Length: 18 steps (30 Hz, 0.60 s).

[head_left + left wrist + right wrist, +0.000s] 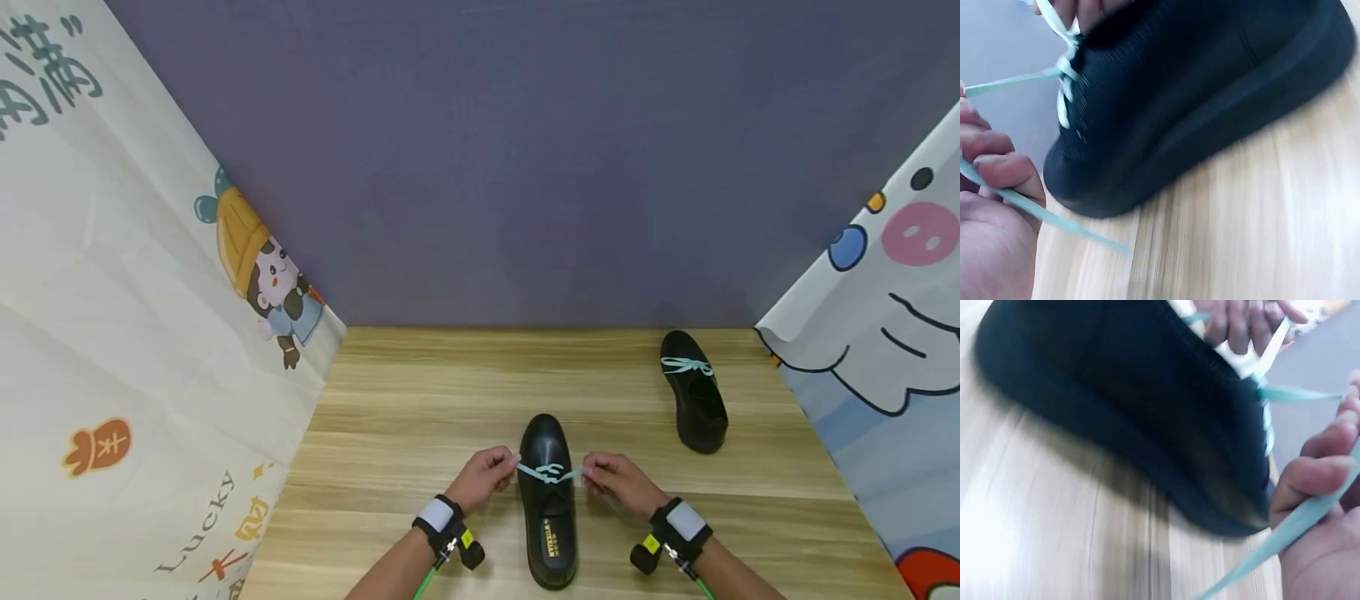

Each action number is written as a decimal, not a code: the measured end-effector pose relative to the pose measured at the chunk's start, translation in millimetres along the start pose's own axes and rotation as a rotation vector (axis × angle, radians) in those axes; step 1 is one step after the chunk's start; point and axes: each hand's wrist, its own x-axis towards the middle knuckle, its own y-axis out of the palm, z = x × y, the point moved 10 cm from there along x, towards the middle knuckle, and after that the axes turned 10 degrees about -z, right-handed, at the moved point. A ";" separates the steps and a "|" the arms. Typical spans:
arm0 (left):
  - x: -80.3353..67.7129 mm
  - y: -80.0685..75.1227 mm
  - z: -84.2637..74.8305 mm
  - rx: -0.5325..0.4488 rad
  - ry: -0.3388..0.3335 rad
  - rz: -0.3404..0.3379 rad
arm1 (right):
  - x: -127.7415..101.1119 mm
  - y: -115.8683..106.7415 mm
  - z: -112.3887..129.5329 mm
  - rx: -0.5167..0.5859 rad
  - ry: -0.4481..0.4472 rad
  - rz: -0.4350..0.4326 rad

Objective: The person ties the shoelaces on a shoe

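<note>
We have the near shoe (548, 500) standing at the bottom centre of the head view, toe pointing up the frame, on the wooden table (405, 417). Our left hand (483, 477) sits just to the left of it and our right hand (617, 479) just to the right, each with its fingers curled round one end of the mint-green lace (550, 473) and drawing it out sideways. In the left wrist view the fingers (1004, 172) pinch a strand that runs across the palm; the right wrist view shows the same, a flat strand held under bent fingers (1319, 472).

As we judge it, the lacing itself is done — the lace is through the eyelets and crossed over the tongue — and a first knot seems to be pulled snug at the middle. No bow shows yet, so the loops appear to be left to make. The blur in both wrist views keeps us from reading the knot any closer.

The far shoe (697, 392), in the right middle of the head view, already carries a tied lace across its top.

Counted: two black shoes, two green laces — one in each — and two hands, each wearing a wrist strap.
</note>
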 end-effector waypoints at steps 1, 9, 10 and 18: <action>0.4 1.4 0.2 -0.065 -0.007 -0.005 | 1.5 1.5 2.5 0.080 -0.025 -0.008; 4.2 17.8 -6.6 -0.428 0.065 -0.008 | 14.1 12.9 14.9 0.455 -0.114 -0.124; 4.7 19.2 -6.3 -0.449 0.063 -0.014 | 15.8 14.1 14.0 0.463 -0.104 -0.143; 10.0 20.3 -5.1 -0.522 -0.006 -0.125 | 19.9 19.8 1.9 0.533 -0.009 -0.239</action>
